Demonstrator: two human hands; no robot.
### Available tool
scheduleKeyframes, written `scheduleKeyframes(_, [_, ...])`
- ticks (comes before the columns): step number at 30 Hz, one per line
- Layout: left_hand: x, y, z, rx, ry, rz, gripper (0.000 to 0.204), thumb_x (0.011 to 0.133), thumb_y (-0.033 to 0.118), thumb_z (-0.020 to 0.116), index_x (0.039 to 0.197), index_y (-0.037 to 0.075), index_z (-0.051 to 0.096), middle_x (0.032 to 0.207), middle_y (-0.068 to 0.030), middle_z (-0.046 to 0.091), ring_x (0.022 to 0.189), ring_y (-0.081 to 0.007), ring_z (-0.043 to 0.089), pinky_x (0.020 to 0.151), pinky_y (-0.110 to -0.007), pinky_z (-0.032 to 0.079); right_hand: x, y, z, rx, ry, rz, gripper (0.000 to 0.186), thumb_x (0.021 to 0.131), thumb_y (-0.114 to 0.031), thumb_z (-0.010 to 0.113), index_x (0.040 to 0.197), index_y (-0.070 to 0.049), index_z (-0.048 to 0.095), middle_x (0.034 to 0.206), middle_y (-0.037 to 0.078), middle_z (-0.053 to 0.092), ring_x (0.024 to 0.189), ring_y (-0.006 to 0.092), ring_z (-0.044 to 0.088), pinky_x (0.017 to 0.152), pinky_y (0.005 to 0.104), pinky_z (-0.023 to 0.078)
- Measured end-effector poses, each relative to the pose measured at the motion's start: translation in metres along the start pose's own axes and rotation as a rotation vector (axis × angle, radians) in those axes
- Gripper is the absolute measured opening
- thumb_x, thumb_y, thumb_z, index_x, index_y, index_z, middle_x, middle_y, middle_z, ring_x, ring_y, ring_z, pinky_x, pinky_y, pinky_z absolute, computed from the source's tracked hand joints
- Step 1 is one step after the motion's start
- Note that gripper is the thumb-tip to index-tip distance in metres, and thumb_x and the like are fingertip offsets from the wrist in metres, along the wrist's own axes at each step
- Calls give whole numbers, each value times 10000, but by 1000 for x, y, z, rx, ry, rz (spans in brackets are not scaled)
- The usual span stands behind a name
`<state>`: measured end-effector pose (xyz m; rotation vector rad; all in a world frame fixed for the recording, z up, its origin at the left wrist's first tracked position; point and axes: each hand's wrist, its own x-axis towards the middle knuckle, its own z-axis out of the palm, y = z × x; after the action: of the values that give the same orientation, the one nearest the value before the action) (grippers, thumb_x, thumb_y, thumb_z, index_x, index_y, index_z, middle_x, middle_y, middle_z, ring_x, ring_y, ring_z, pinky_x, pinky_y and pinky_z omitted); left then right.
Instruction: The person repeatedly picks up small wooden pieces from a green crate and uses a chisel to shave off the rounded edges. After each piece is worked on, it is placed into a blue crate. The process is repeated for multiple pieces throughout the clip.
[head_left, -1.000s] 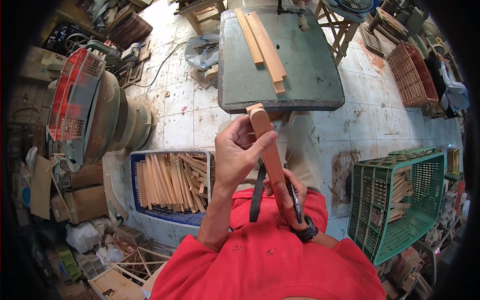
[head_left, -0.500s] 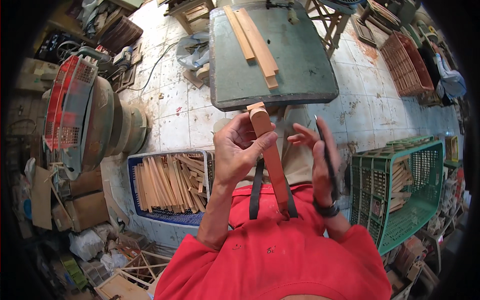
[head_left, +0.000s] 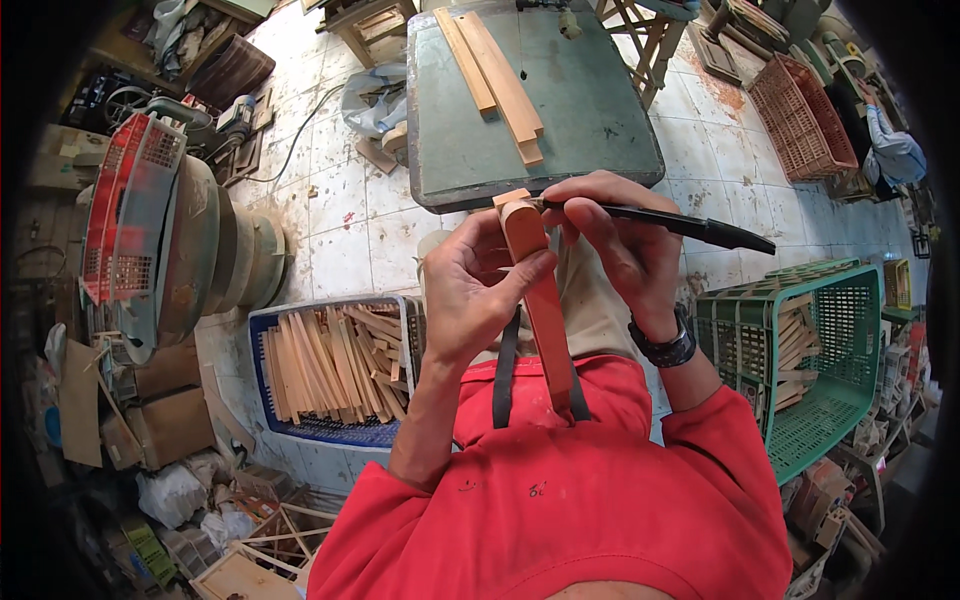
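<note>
My left hand (head_left: 478,295) grips a long reddish wooden piece (head_left: 540,300), held upright in front of my chest with its rounded top end toward the green table. My right hand (head_left: 615,245) holds a black pen (head_left: 690,227) like a writing tool, its tip touching the top end of the wooden piece. A dark watch sits on my right wrist. Both forearms wear red sleeves.
A green-topped table (head_left: 590,120) ahead carries several long wooden boards (head_left: 495,70). A blue crate (head_left: 330,365) of wooden pieces stands at my left, a green crate (head_left: 810,360) with wooden pieces at my right. A red crate and round machine parts lie far left.
My right hand has come in from the right with the pen and brought its tip onto the top of the wooden piece. The left hand keeps holding the piece upright.
</note>
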<state>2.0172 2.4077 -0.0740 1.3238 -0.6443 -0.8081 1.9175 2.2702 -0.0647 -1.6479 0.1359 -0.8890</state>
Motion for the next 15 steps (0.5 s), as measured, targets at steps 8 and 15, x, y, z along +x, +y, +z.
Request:
scheduleKeyframes(8, [-1, -1, 2, 3, -7, 4, 382, 839, -5, 720, 1176, -60, 549, 1033, -161, 681, 959, -197, 674, 859, -314, 567, 2, 1, -4, -152, -35, -4, 167, 929, -154, 651, 970, 7, 669, 827, 82, 675, 674, 143, 644, 577, 265, 494])
scheduleKeyframes(15, [0, -7, 1, -1, 20, 47, 391, 812, 39, 765, 1152, -39, 588, 976, -110, 704, 901, -150, 676, 773, -287, 576, -8, 0, -7, -140, 24, 114, 185, 932, -167, 649, 973, 12, 677, 792, 81, 659, 679, 128, 641, 593, 253, 487])
